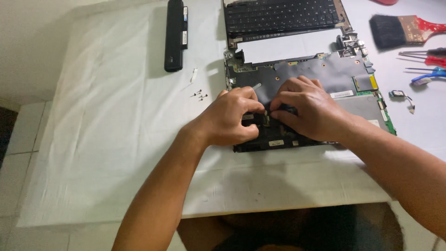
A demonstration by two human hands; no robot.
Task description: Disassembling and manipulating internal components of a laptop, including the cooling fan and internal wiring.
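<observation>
— What are your hands doing right now?

— Both are pressing down on the opened laptop base [325,74], the dark board lying bare on the white cloth [116,130] that is covering the worktop [278,195]. My left hand [232,116] is curling its fingers over the near middle of the base, pinching at a small part there. My right hand [306,109] is sitting just beside it, fingertips bent down and meeting the left ones over the same spot.

— Are they gripping something?

— The fingers of both hands are clenching at something small between them, but it is hidden under my knuckles, so I cannot tell what it is.

— What is lying around the base?

— Just beyond it, touching its far edge, the keyboard panel [283,16] is resting face up. Left of the base, well apart, a long black battery [175,35] is lying on the cloth. Between the battery and the base, a few small screws [200,95] are sitting together, with a little white scrap [193,74] just past them.

— And on the other side?

— Right of the base, a small loose part with a short wire [400,95] is lying near its edge. Further right and beyond, a wide brush with a red handle [404,29] is resting, and nearer to me than the brush, some screwdrivers with red and blue handles [429,62] are lying side by side.
</observation>
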